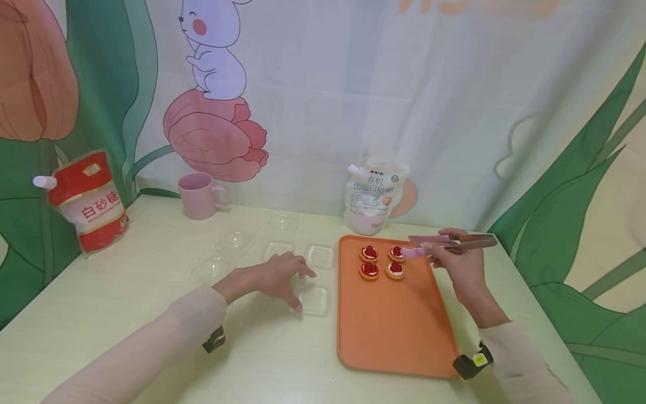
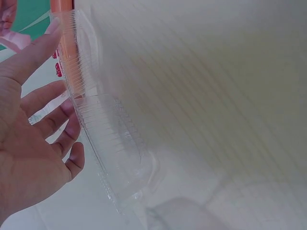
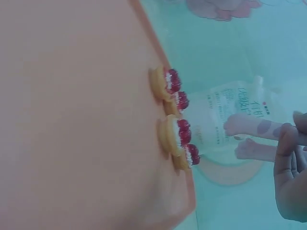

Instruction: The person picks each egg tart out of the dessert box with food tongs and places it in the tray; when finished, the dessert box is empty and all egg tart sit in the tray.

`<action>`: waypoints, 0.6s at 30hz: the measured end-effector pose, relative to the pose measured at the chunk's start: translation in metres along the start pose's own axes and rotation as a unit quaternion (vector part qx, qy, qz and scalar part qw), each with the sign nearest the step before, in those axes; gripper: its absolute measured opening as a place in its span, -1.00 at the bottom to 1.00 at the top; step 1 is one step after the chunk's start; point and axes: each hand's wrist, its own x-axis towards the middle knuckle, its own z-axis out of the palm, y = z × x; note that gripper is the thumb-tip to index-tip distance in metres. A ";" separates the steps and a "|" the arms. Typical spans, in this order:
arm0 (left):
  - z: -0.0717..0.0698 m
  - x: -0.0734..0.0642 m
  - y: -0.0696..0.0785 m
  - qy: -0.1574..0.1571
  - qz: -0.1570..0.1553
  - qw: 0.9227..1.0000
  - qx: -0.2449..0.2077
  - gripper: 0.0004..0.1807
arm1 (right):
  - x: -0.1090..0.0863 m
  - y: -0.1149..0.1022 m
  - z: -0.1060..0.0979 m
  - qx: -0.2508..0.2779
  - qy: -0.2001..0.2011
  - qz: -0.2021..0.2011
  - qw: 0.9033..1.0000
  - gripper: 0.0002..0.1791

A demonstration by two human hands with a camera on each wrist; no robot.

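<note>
My left hand (image 1: 280, 276) reaches over a clear plastic container (image 1: 314, 301) with square compartments, fingers spread. In the left wrist view its thumb and fingertips lie right along the ridged edge of that container (image 2: 112, 143); part of it is hidden under the hand in the head view. My right hand (image 1: 461, 268) holds tongs (image 1: 469, 243) with pink paw-shaped tips, raised over the far right edge of the orange tray (image 1: 388, 331). Several small tarts (image 1: 369, 270) with red berries and white cream sit at the tray's far end. The tong tips (image 3: 249, 125) grip nothing.
Clear domed lid sections (image 1: 214, 266) lie left of the container. A pink mug (image 1: 198, 196) and a red sugar bag (image 1: 96, 207) stand at the back left. Behind the tray stands a white pouch (image 1: 373, 199), against a printed curtain (image 1: 323, 112).
</note>
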 end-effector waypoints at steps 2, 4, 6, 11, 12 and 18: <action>0.000 -0.001 0.000 0.000 -0.001 1.000 0.001 -0.16 | 0.000 -0.002 -0.003 0.063 0.006 0.005 0.998 -0.64; 0.000 -0.001 0.000 -0.001 -0.001 1.000 0.000 -0.16 | -0.001 -0.005 -0.006 0.130 0.003 0.015 0.991 -0.68; 0.000 -0.002 0.001 -0.003 -0.002 1.000 -0.001 -0.17 | -0.002 -0.009 -0.008 0.203 -0.008 0.025 0.979 -0.73; -0.003 -0.003 0.002 -0.004 -0.002 1.000 -0.005 -0.17 | -0.007 -0.017 -0.010 0.284 -0.075 0.023 0.956 -0.76; -0.003 -0.004 0.003 -0.003 -0.002 1.000 -0.006 -0.17 | -0.008 -0.019 -0.010 0.275 -0.090 0.017 0.957 -0.76; -0.003 -0.003 0.003 0.001 0.001 1.000 -0.005 -0.18 | -0.012 -0.023 -0.009 0.260 -0.206 -0.054 0.942 -0.59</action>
